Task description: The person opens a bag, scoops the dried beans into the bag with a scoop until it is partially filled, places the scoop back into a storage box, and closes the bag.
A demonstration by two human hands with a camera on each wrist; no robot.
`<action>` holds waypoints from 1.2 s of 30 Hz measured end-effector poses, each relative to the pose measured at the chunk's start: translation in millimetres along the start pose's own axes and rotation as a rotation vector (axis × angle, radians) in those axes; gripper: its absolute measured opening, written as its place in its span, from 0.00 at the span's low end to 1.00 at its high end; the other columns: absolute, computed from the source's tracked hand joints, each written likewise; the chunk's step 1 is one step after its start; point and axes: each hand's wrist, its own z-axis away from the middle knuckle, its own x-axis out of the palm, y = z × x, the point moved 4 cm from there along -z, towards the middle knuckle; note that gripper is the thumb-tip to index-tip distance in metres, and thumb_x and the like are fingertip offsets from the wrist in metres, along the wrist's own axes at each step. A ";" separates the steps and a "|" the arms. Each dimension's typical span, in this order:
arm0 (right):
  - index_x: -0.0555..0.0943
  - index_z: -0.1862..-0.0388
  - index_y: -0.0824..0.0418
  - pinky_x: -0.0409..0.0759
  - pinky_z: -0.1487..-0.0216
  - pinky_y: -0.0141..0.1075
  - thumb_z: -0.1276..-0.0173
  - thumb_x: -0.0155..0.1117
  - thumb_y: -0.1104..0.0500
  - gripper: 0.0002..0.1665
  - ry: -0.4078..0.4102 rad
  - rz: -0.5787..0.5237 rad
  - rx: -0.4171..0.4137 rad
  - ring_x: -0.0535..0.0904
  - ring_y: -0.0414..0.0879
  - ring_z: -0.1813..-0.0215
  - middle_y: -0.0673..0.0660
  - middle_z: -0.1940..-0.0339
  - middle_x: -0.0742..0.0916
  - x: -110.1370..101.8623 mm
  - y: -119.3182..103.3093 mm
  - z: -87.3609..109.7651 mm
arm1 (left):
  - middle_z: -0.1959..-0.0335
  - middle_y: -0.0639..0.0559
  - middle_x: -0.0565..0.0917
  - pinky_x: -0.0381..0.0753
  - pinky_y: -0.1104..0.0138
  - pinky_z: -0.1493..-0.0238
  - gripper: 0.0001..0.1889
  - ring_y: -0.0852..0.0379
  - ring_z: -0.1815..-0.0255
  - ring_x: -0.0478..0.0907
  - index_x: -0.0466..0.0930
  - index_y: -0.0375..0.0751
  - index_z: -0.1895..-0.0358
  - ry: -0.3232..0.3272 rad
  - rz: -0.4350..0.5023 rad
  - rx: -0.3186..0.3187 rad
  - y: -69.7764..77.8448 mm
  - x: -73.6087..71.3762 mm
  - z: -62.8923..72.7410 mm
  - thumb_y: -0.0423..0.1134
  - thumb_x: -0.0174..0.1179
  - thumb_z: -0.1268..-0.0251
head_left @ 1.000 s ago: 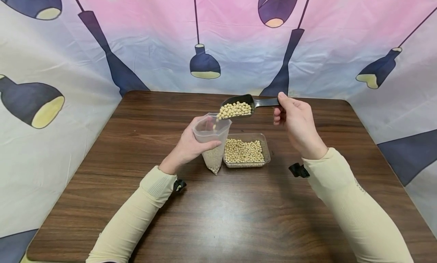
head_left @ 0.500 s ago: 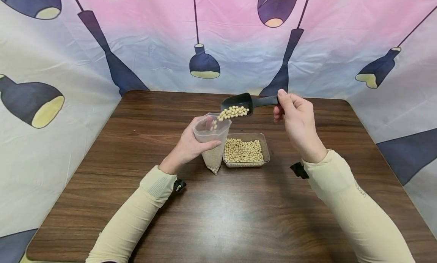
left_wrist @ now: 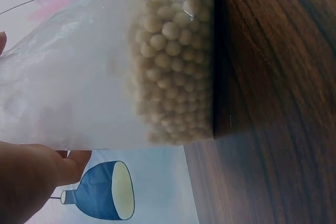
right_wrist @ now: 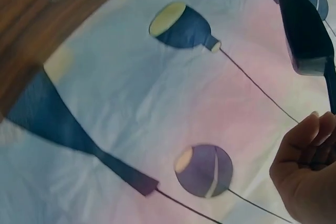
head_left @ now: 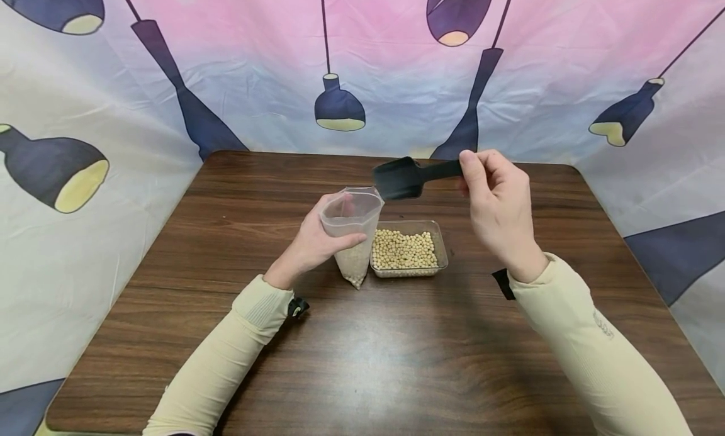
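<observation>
My left hand grips a translucent plastic bag, thumb across its front, mouth spread wide at the top. Pale round beans fill the bag's lower part in the left wrist view, its base down by the wooden tabletop. By its handle, my right hand pinches a black scoop just right of the bag's mouth. No beans show in the scoop, which is tipped over on its side. In the right wrist view the scoop appears at the upper right above the fingers.
A clear plastic box of the same beans stands right beside the bag, under the scoop. Both are on a brown wooden table. A cloth backdrop printed with lamps hangs behind the table and at its sides.
Beans slid from the scoop into the bag until none show in it. My right hand has turned the scoop further over and shifted slightly right. The left hand and bag stayed put.
</observation>
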 end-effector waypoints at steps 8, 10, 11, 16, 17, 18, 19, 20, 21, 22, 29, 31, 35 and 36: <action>0.75 0.76 0.60 0.60 0.80 0.35 0.24 0.53 0.51 0.21 -0.146 0.409 -0.060 0.64 0.45 0.83 0.53 0.84 0.72 4.7 8.4 15.4 | 0.44 0.45 0.76 0.75 0.55 0.44 0.37 0.49 0.45 0.75 0.68 0.42 0.35 0.003 0.011 0.012 -1.1 0.5 0.1 0.31 0.74 0.51; 0.75 0.77 0.59 0.63 0.81 0.37 0.24 0.52 0.50 0.21 -0.218 0.516 -0.032 0.65 0.46 0.83 0.53 0.83 0.73 10.8 18.8 23.0 | 0.44 0.45 0.76 0.75 0.54 0.44 0.37 0.49 0.46 0.75 0.68 0.42 0.35 0.004 0.011 0.012 -1.4 0.3 0.1 0.31 0.74 0.50; 0.74 0.77 0.58 0.64 0.81 0.39 0.24 0.51 0.49 0.22 -0.245 0.559 -0.017 0.67 0.47 0.83 0.53 0.83 0.74 13.6 23.4 26.6 | 0.44 0.45 0.76 0.75 0.54 0.44 0.37 0.48 0.46 0.75 0.68 0.42 0.35 0.002 0.012 0.011 -1.7 0.2 0.2 0.31 0.74 0.50; 0.72 0.79 0.58 0.69 0.81 0.46 0.25 0.51 0.50 0.22 -0.331 0.686 0.051 0.73 0.53 0.81 0.55 0.83 0.75 21.1 42.5 38.7 | 0.45 0.43 0.76 0.76 0.55 0.45 0.36 0.48 0.47 0.76 0.68 0.41 0.36 -0.005 0.018 0.019 -2.7 1.3 -0.1 0.30 0.74 0.50; 0.72 0.79 0.58 0.69 0.82 0.46 0.25 0.51 0.50 0.22 -0.348 0.696 0.069 0.73 0.53 0.81 0.56 0.84 0.75 21.5 45.3 39.8 | 0.46 0.43 0.77 0.76 0.55 0.45 0.36 0.48 0.47 0.76 0.68 0.41 0.36 -0.007 0.020 0.020 -3.1 1.6 -0.1 0.31 0.74 0.50; 0.72 0.79 0.58 0.69 0.82 0.46 0.25 0.51 0.50 0.22 -0.366 0.701 0.089 0.73 0.54 0.81 0.56 0.84 0.75 21.6 48.0 40.6 | 0.46 0.43 0.77 0.76 0.55 0.45 0.35 0.48 0.47 0.76 0.68 0.41 0.36 -0.007 0.022 0.022 -3.3 2.0 -0.2 0.30 0.74 0.50; 0.72 0.79 0.58 0.68 0.83 0.45 0.24 0.50 0.50 0.22 -0.381 0.702 0.115 0.73 0.53 0.82 0.56 0.85 0.75 21.2 50.8 41.0 | 0.46 0.43 0.77 0.76 0.55 0.45 0.35 0.48 0.47 0.76 0.68 0.41 0.37 -0.006 0.022 0.023 -3.6 2.2 -0.2 0.30 0.74 0.50; 0.72 0.78 0.59 0.68 0.83 0.44 0.24 0.49 0.50 0.22 -0.398 0.698 0.143 0.73 0.53 0.82 0.55 0.85 0.74 20.5 53.6 41.1 | 0.46 0.43 0.77 0.76 0.55 0.45 0.35 0.48 0.47 0.76 0.68 0.41 0.37 -0.006 0.024 0.024 -3.8 2.4 -0.3 0.30 0.74 0.50; 0.72 0.78 0.59 0.67 0.83 0.43 0.23 0.49 0.50 0.23 -0.415 0.688 0.176 0.72 0.52 0.83 0.55 0.86 0.74 19.7 56.5 41.1 | 0.46 0.44 0.77 0.76 0.55 0.45 0.35 0.49 0.47 0.76 0.68 0.42 0.37 -0.006 0.024 0.025 -4.1 2.4 -0.3 0.30 0.74 0.50; 0.73 0.77 0.59 0.66 0.83 0.42 0.23 0.48 0.50 0.23 -0.432 0.668 0.214 0.71 0.51 0.84 0.54 0.86 0.73 18.9 59.7 41.0 | 0.46 0.44 0.77 0.76 0.55 0.45 0.35 0.49 0.47 0.76 0.69 0.42 0.37 -0.005 0.023 0.025 -4.2 2.4 -0.3 0.30 0.74 0.50; 0.79 0.67 0.63 0.62 0.81 0.38 0.22 0.45 0.45 0.27 -0.467 0.459 0.441 0.64 0.48 0.85 0.53 0.87 0.70 11.2 86.3 43.6 | 0.46 0.43 0.77 0.76 0.55 0.45 0.35 0.48 0.47 0.76 0.69 0.42 0.37 -0.007 0.019 0.024 -4.3 2.7 -1.1 0.30 0.74 0.50; 0.79 0.67 0.63 0.62 0.82 0.37 0.21 0.44 0.44 0.28 -0.469 0.404 0.490 0.63 0.47 0.85 0.53 0.86 0.71 8.6 94.6 46.2 | 0.46 0.43 0.77 0.76 0.55 0.45 0.35 0.48 0.47 0.76 0.68 0.42 0.36 -0.007 0.015 0.024 -3.8 2.9 -1.5 0.30 0.74 0.50; 0.79 0.68 0.66 0.64 0.79 0.35 0.21 0.44 0.45 0.29 -0.475 0.287 0.597 0.65 0.45 0.82 0.53 0.82 0.77 5.8 111.2 53.0 | 0.46 0.43 0.77 0.76 0.54 0.45 0.35 0.48 0.47 0.76 0.68 0.41 0.36 -0.006 0.013 0.030 -2.4 3.4 -1.7 0.31 0.74 0.50; 0.79 0.66 0.68 0.67 0.78 0.35 0.21 0.44 0.46 0.29 -0.476 0.246 0.626 0.67 0.44 0.81 0.52 0.81 0.78 6.0 115.1 54.9 | 0.46 0.42 0.77 0.76 0.55 0.45 0.35 0.48 0.47 0.76 0.68 0.41 0.36 -0.005 0.014 0.031 -2.4 3.4 -1.8 0.30 0.74 0.50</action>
